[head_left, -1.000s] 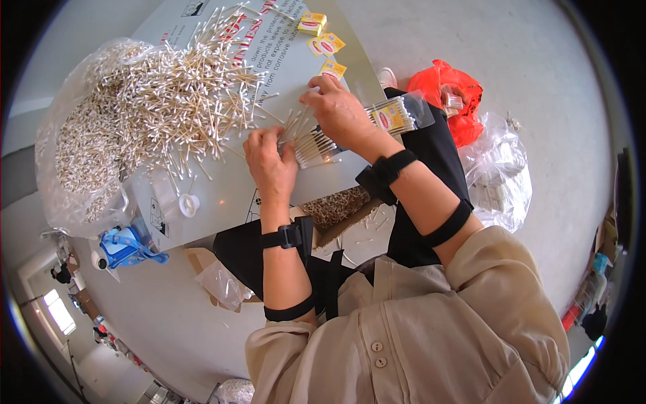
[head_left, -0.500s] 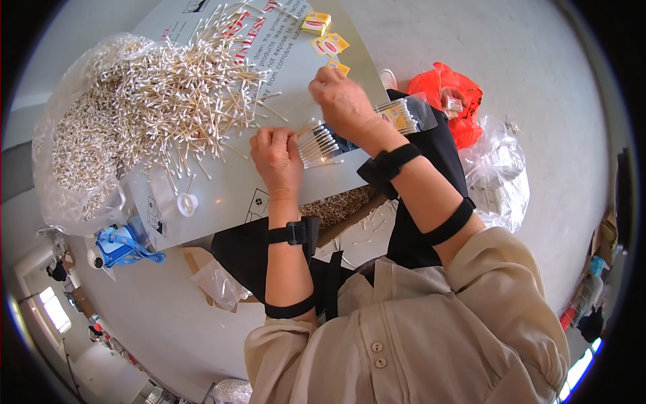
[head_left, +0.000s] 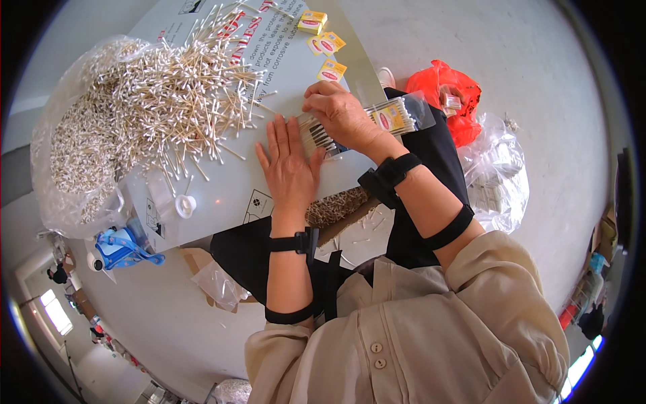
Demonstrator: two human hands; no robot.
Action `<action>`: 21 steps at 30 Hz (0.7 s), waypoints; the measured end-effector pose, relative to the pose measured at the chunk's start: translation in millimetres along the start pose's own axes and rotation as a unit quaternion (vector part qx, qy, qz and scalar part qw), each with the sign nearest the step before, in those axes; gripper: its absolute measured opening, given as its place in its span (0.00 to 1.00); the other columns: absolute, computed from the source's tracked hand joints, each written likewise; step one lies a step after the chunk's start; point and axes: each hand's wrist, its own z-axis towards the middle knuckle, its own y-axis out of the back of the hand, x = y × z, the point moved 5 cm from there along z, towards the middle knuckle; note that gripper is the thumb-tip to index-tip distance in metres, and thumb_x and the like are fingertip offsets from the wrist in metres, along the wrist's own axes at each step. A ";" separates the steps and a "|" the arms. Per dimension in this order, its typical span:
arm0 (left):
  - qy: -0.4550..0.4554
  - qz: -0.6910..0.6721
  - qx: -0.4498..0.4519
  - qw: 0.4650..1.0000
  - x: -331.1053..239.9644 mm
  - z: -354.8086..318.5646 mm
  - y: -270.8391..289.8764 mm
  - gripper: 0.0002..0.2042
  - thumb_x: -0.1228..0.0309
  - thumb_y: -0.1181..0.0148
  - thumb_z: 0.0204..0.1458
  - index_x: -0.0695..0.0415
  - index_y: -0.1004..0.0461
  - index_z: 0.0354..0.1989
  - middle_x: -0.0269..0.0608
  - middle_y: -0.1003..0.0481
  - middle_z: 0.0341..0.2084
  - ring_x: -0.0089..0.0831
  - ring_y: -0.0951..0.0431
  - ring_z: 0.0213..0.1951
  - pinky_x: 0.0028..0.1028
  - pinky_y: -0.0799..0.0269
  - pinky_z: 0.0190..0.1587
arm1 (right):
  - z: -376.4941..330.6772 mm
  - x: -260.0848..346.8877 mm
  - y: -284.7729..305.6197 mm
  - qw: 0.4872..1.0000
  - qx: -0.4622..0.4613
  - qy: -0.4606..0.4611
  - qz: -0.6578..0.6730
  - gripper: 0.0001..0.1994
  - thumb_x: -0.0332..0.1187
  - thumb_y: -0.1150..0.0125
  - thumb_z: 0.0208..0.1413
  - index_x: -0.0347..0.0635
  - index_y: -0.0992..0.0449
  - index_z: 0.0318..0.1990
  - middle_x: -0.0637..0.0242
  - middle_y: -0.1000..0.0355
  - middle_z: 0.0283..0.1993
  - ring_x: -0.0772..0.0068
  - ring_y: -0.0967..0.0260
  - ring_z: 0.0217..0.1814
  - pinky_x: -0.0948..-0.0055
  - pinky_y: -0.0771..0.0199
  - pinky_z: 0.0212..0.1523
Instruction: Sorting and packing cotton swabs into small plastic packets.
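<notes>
My left hand [head_left: 291, 161] lies flat on the grey tabletop with its fingers stretched out, its fingertips and thumb beside a short row of cotton swabs [head_left: 315, 137]. Over that row my right hand [head_left: 342, 116] is bent, its fingers closed together; what they hold, if anything, is hidden. Partly under the right hand and wrist is a clear plastic sleeve [head_left: 422, 110] packed with swabs and a yellow card [head_left: 388, 118]. Beyond my left hand spreads a big loose heap of cotton swabs [head_left: 182, 94], spilling from a clear bag [head_left: 42, 145].
Yellow cards [head_left: 332, 69] lie at the far edge, near a small yellow stack [head_left: 313, 21]. A white round lid [head_left: 186, 206] sits at the table's near left. Below the edge is a box of swabs [head_left: 336, 207]. A red bag [head_left: 437, 84] and clear bag [head_left: 496, 175] stand right.
My left hand has opened from a pinch and flattened on the table beside the row. The right hand has come down and nearer, over the swabs, uncovering a yellow card.
</notes>
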 end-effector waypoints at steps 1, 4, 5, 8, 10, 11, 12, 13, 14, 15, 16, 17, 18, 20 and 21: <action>0.001 0.000 0.000 1.000 0.8 1.4 0.3 0.36 0.46 0.55 0.59 0.57 0.48 0.70 0.50 0.52 0.71 0.45 0.56 0.72 0.56 0.64 0.69 | -1.2 1.9 0.7 1.000 0.003 0.008 0.003 0.06 0.21 0.40 0.46 0.38 0.23 0.34 0.62 0.29 0.46 0.55 0.32 0.52 0.63 0.29 0.52; -0.010 0.002 -0.001 1.000 1.1 4.6 -0.4 0.37 0.45 0.54 0.58 0.57 0.49 0.70 0.49 0.53 0.71 0.45 0.56 0.72 0.56 0.64 0.68 | -7.3 5.1 4.8 1.000 0.017 0.014 -0.017 0.06 0.22 0.39 0.46 0.37 0.23 0.34 0.60 0.29 0.45 0.54 0.32 0.52 0.63 0.29 0.52; -0.009 -0.004 0.001 1.000 1.2 3.0 -1.2 0.38 0.45 0.54 0.58 0.58 0.50 0.70 0.50 0.52 0.71 0.45 0.56 0.72 0.56 0.64 0.68 | -9.0 6.6 5.3 1.000 0.016 0.014 -0.018 0.06 0.22 0.39 0.46 0.37 0.23 0.34 0.60 0.29 0.45 0.54 0.32 0.52 0.63 0.29 0.52; -0.010 -0.015 -0.001 1.000 1.9 0.9 -3.1 0.38 0.44 0.54 0.58 0.58 0.51 0.70 0.51 0.52 0.70 0.45 0.55 0.72 0.56 0.64 0.68 | -12.3 7.9 7.6 1.000 0.005 -0.004 -0.015 0.04 0.22 0.39 0.45 0.37 0.24 0.30 0.60 0.29 0.45 0.55 0.32 0.51 0.62 0.29 0.51; -0.010 -0.020 -0.004 1.000 1.7 -0.2 -3.5 0.39 0.44 0.54 0.58 0.58 0.51 0.70 0.51 0.52 0.70 0.46 0.56 0.72 0.56 0.64 0.68 | -13.9 9.9 8.3 1.000 0.003 0.007 -0.018 0.03 0.22 0.39 0.44 0.36 0.26 0.28 0.60 0.30 0.45 0.54 0.33 0.51 0.62 0.29 0.51; -0.008 -0.026 -0.009 1.000 1.9 0.6 -3.5 0.39 0.44 0.54 0.58 0.58 0.51 0.70 0.51 0.52 0.70 0.46 0.56 0.72 0.56 0.64 0.68 | -14.6 11.0 8.6 1.000 0.003 0.008 -0.018 0.03 0.22 0.39 0.44 0.36 0.26 0.28 0.60 0.30 0.45 0.54 0.33 0.51 0.62 0.29 0.51; -0.005 -0.032 -0.014 0.999 2.2 1.1 -3.3 0.39 0.43 0.54 0.58 0.58 0.51 0.70 0.52 0.52 0.70 0.46 0.56 0.72 0.56 0.64 0.68 | -16.3 13.0 8.6 1.000 0.006 0.013 -0.026 0.03 0.22 0.39 0.44 0.36 0.26 0.28 0.60 0.30 0.45 0.54 0.33 0.51 0.62 0.29 0.51; -0.005 -0.032 -0.014 0.999 2.5 1.0 -3.1 0.39 0.43 0.54 0.58 0.58 0.51 0.70 0.52 0.52 0.70 0.46 0.56 0.72 0.56 0.64 0.68 | -17.3 14.6 8.6 0.999 0.009 0.019 -0.035 0.03 0.22 0.39 0.43 0.36 0.27 0.27 0.60 0.30 0.45 0.54 0.33 0.50 0.62 0.29 0.50; -0.006 -0.028 -0.013 1.000 2.1 0.5 -3.4 0.39 0.43 0.54 0.57 0.58 0.51 0.70 0.52 0.52 0.70 0.46 0.56 0.72 0.56 0.64 0.68 | -18.0 14.7 9.1 0.999 0.009 0.019 -0.035 0.03 0.22 0.39 0.43 0.36 0.27 0.27 0.60 0.30 0.45 0.54 0.33 0.50 0.62 0.29 0.50; -0.007 -0.024 -0.011 1.000 1.7 0.4 -3.7 0.40 0.42 0.54 0.57 0.58 0.51 0.70 0.52 0.52 0.70 0.46 0.56 0.72 0.56 0.64 0.68 | -18.5 14.9 9.5 0.999 0.008 0.022 -0.036 0.03 0.22 0.39 0.43 0.35 0.27 0.27 0.60 0.30 0.45 0.54 0.33 0.50 0.62 0.29 0.50; -0.007 -0.024 -0.011 1.000 1.6 0.7 -3.9 0.40 0.42 0.54 0.57 0.58 0.51 0.70 0.52 0.52 0.70 0.46 0.56 0.72 0.56 0.64 0.68 | -18.7 14.9 9.9 0.999 0.008 0.024 -0.037 0.03 0.22 0.39 0.43 0.35 0.27 0.27 0.60 0.30 0.45 0.54 0.33 0.50 0.63 0.28 0.49; -0.006 -0.022 -0.011 1.000 1.7 0.4 -4.0 0.40 0.42 0.55 0.57 0.58 0.52 0.70 0.52 0.52 0.70 0.46 0.56 0.72 0.56 0.64 0.68 | -18.6 14.9 9.8 0.999 0.008 0.024 -0.037 0.03 0.22 0.39 0.43 0.35 0.27 0.27 0.60 0.30 0.45 0.54 0.33 0.50 0.63 0.28 0.49; -0.005 -0.019 -0.010 1.000 1.8 0.1 -4.2 0.40 0.42 0.55 0.57 0.58 0.52 0.71 0.52 0.52 0.70 0.46 0.55 0.72 0.56 0.64 0.68 | -18.1 16.3 9.7 0.998 0.006 0.037 -0.050 0.03 0.22 0.39 0.43 0.35 0.27 0.26 0.60 0.29 0.45 0.54 0.33 0.49 0.63 0.28 0.49; -0.002 -0.016 -0.006 1.000 2.8 0.4 -4.7 0.40 0.42 0.55 0.57 0.57 0.52 0.71 0.52 0.52 0.70 0.46 0.56 0.72 0.56 0.64 0.68 | -17.8 18.6 9.6 0.997 0.004 0.051 -0.062 0.03 0.22 0.39 0.43 0.35 0.27 0.26 0.60 0.29 0.44 0.54 0.32 0.49 0.63 0.27 0.48; 0.001 -0.012 -0.002 1.000 3.6 0.5 -5.0 0.40 0.42 0.55 0.57 0.57 0.52 0.71 0.51 0.52 0.70 0.46 0.56 0.72 0.56 0.64 0.68 | -18.0 21.5 8.4 0.994 0.013 0.071 -0.081 0.02 0.22 0.39 0.43 0.35 0.27 0.25 0.60 0.29 0.44 0.55 0.32 0.48 0.63 0.27 0.47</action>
